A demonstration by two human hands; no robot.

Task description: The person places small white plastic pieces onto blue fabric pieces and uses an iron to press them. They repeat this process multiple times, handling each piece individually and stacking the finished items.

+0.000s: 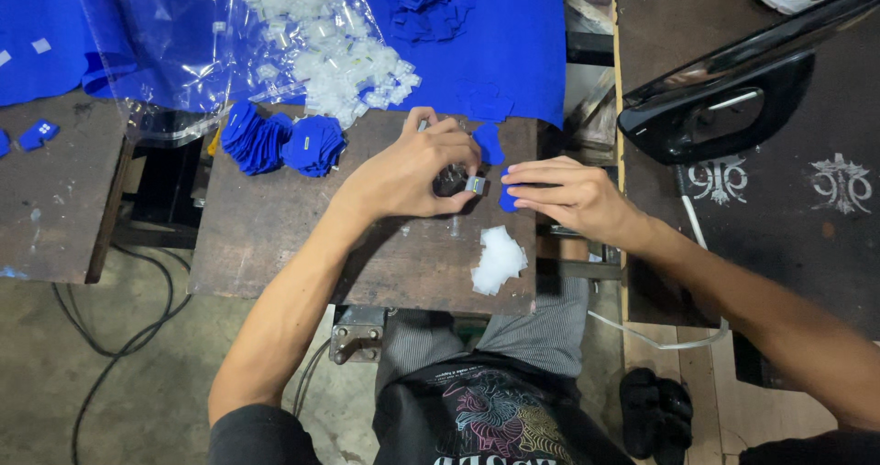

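Standing beside the worn brown wooden tabletop [275, 236], I see the left hand [417, 167] curled downward, its fingers pressed together around a small dark metal tool [451, 183] with a little silvery-white tab [475, 185] showing at the fingertips. Just to the right of it, nearly touching, the right hand [559, 193] lies flat with its fingers held together, pinning a small blue fabric piece [507, 196] against the wood right by the tool's tip.

The two sets of fingertips sit very close, so I judge a slip of the tool could nip the right fingers. The blue piece is mostly covered, and it could creep out of line if the pinning pressure eases. The right hand also rests near the board's edge, where a nudged piece could drop into the gap.

Left of the left hand, beyond the wrist, stacks of cut blue fabric pieces [280, 142] lie fanned out. Above them sprawls a clear plastic bag [183, 43] spilling small white tabs [335, 48] over a spread blue cloth [513, 53]. Below the right hand lies a crumpled pile of white scraps [499, 260]. Farther right, a black flat iron [724, 98] rests on a dark padded board [788, 236], its white cord [693, 229] running close by the right forearm, where it could snag.
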